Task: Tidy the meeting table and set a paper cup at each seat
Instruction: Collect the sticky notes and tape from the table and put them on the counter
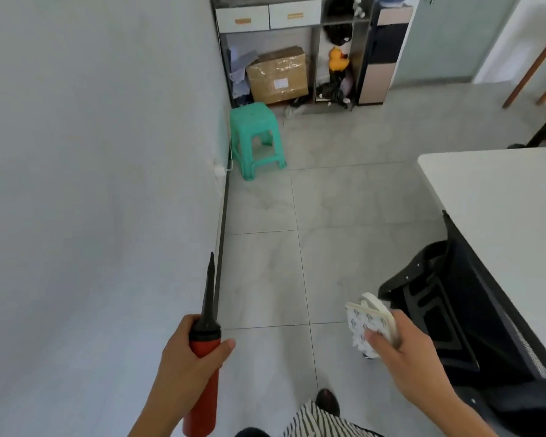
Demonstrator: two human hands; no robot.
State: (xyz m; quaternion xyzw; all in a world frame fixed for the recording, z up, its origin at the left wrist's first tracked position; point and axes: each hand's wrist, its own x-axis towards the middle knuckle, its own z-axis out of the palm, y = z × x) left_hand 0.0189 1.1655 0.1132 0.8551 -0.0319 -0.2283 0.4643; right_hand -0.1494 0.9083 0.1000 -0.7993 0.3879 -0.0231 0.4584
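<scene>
Fingers of your left hand [186, 357] clench red pump [206, 340]; your right hand [404, 351] grasps patterned white pack [363, 326], near black chair [448, 310].

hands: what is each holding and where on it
Left hand grips the red hand pump at its barrel top; right hand holds a patterned white packet by its near end.

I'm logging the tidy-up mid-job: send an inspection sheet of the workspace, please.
Surface: white table, only its corner in view at right.
Job's things: paper cups, nothing seen.
Clutter: red pump with black nozzle; white patterned pack.
Hands: left hand grips the pump; right hand holds the pack.
Cables: white cable on the wall by the green stool.
Surroundings: black mesh chair beside the table; shelf unit holding cardboard box and yellow duck toy.
</scene>
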